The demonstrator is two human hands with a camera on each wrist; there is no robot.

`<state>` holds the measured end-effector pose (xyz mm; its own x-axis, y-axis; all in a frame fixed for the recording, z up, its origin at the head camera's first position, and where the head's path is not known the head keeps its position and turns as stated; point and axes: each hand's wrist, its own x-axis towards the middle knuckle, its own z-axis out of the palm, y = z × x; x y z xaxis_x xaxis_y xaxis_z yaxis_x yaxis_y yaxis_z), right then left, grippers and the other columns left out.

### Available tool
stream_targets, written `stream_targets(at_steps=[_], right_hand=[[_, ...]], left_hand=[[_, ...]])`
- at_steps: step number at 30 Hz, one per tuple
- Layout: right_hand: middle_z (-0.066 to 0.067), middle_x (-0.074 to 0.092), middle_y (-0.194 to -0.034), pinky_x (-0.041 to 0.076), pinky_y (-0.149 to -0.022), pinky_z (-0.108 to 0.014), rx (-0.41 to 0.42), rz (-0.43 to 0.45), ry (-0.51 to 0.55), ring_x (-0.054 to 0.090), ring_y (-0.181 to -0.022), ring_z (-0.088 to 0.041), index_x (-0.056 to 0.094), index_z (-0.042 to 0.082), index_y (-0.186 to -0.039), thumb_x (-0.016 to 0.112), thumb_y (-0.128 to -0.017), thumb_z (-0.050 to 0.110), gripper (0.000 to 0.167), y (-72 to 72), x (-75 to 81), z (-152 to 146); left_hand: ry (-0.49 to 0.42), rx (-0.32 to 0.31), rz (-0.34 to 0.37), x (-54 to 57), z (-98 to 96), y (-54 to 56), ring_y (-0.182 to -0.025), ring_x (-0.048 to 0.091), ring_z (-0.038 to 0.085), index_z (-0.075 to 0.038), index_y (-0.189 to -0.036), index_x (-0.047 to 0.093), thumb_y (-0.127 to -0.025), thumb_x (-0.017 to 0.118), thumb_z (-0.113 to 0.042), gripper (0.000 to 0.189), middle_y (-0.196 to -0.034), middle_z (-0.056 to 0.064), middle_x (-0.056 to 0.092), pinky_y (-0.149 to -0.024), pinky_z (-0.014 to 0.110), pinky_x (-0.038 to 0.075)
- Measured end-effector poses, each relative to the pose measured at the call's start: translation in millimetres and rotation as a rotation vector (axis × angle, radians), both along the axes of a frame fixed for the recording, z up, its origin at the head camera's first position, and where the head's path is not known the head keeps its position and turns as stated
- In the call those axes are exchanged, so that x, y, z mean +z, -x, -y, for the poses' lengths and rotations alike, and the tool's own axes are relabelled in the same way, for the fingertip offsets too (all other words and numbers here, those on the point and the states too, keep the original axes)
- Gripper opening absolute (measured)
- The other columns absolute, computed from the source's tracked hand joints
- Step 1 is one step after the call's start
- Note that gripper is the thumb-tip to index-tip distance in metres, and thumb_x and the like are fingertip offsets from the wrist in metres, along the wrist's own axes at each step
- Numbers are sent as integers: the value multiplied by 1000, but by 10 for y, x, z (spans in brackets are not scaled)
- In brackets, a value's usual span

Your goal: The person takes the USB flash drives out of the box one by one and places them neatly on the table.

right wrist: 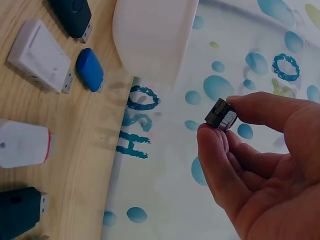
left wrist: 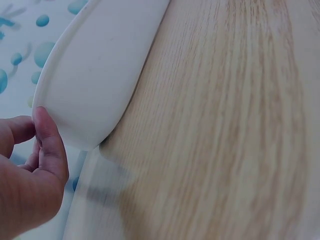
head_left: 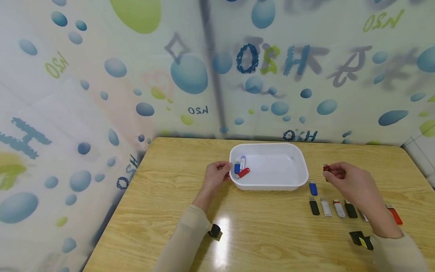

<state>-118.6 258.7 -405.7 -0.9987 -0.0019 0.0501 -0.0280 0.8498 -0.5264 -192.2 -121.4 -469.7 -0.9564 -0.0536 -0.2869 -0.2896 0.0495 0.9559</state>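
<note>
A white plastic tub stands on the wooden table. In it, near the left end, lie a blue USB flash drive, a red one and a white-and-purple one. My left hand pinches the tub's left rim between thumb and fingers, as the left wrist view also shows. Right of the tub, my right hand is raised above the table and pinches a small dark USB flash drive between thumb and fingertips. It looks dark red in the head view.
A blue flash drive lies by the tub's right corner. Below it runs a row with a black one, a white one and several more, partly hidden by my right arm. A red one lies farther right. A patterned curtain hangs behind.
</note>
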Motion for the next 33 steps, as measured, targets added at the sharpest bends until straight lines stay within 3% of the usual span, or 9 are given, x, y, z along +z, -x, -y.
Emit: stream_targets(at_steps=[10,22,33], right_hand=[[-19,70,-93,51,-60,-36,-23,95,-21,64,-78,-29,65,-11,-112,67,-101,29,41,4,-148,-119],[-15,69,-90,48,-58,-36,-26,255,-53,59,-71,-24,64,-11,-113,67,-100,32,46,108,-336,-200],[-10,65,-82,47,-54,-33,-6,300,-69,58,-63,-19,66,-11,-109,68,-99,27,39,166,-392,-124]], left_hand=[[-8,-6,-18,10,-3,-13,-78,64,15,6,-118,67,-104,64,-15,25,-99,18,70,-67,23,57],[-7,0,2,-2,1,0,-78,63,15,5,-120,67,-103,65,-16,26,-102,18,70,-69,24,58],[-11,-1,-1,-9,2,3,-78,63,15,5,-119,67,-103,66,-15,25,-101,18,70,-70,24,59]])
